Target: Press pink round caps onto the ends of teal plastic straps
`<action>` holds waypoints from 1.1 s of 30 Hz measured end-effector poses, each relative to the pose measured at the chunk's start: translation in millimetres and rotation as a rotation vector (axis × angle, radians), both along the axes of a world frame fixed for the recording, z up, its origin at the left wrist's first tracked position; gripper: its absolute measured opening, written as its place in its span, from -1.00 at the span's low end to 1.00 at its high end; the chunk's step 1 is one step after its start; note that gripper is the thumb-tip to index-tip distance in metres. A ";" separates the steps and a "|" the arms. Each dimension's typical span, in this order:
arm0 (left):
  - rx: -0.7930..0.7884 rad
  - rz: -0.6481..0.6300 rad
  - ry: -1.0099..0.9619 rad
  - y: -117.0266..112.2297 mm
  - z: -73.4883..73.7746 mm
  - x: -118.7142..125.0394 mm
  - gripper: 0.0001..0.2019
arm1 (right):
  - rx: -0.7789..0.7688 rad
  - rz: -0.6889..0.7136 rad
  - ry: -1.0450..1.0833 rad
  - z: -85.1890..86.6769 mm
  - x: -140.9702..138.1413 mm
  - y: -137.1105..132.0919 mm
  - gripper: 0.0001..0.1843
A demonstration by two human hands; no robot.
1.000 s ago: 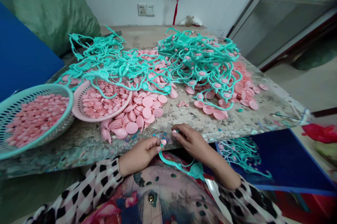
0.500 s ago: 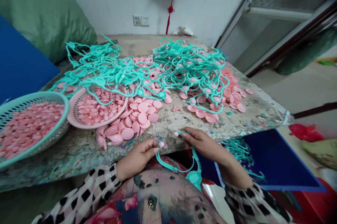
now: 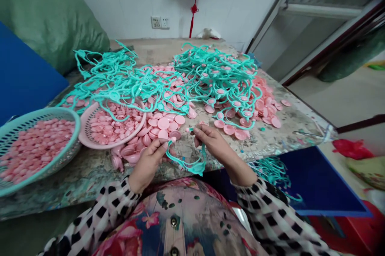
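Note:
A turquoise plastic toy stethoscope (image 3: 197,167) hangs in a loop between my hands, above the near edge of the table. My left hand (image 3: 148,165) is closed, pinching one end beside a small pink tip (image 3: 173,139). The other end is pinched by my right hand (image 3: 215,145), with another pink tip (image 3: 188,130) poking out past the fingers. The stethoscope's wider part sags lowest, toward my body. Just beyond my left hand lie loose pink discs (image 3: 163,123).
A tangled heap of turquoise pieces (image 3: 120,83) covers the back left; a heap with pink inserts (image 3: 221,75) lies right. A pink basket (image 3: 87,137) and a turquoise basket (image 3: 76,127) hold small pink parts. A blue bin (image 3: 319,183) stands at the right.
Both hands have moved forward and to the left over the table, carrying the toy stethoscope. Its hanging loop has come up from in front of my body.

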State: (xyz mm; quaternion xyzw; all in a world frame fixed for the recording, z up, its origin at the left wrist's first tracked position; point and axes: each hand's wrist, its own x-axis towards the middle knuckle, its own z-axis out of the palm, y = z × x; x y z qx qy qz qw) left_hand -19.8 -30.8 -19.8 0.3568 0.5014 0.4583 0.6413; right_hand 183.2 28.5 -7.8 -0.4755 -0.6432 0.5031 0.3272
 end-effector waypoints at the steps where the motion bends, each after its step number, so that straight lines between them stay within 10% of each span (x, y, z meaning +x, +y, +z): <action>1: -0.006 0.008 -0.008 0.4 -0.7 -1.3 -0.68 | -0.007 -0.002 0.021 0.8 -4.6 2.1 -0.59; 18: -0.234 -0.269 -0.174 -9.1 -18.9 12.1 -0.69 | -0.245 -0.348 0.666 -16.2 -34.9 3.3 -0.70; 24: -0.210 -0.180 -0.368 -8.6 -10.1 7.6 -0.78 | -0.457 -0.105 0.753 -19.0 -12.5 -17.4 -0.45; 33: -0.423 -0.551 -0.699 -2.9 -15.8 20.9 -0.70 | -0.785 0.068 0.829 -37.9 -25.6 -50.6 -0.60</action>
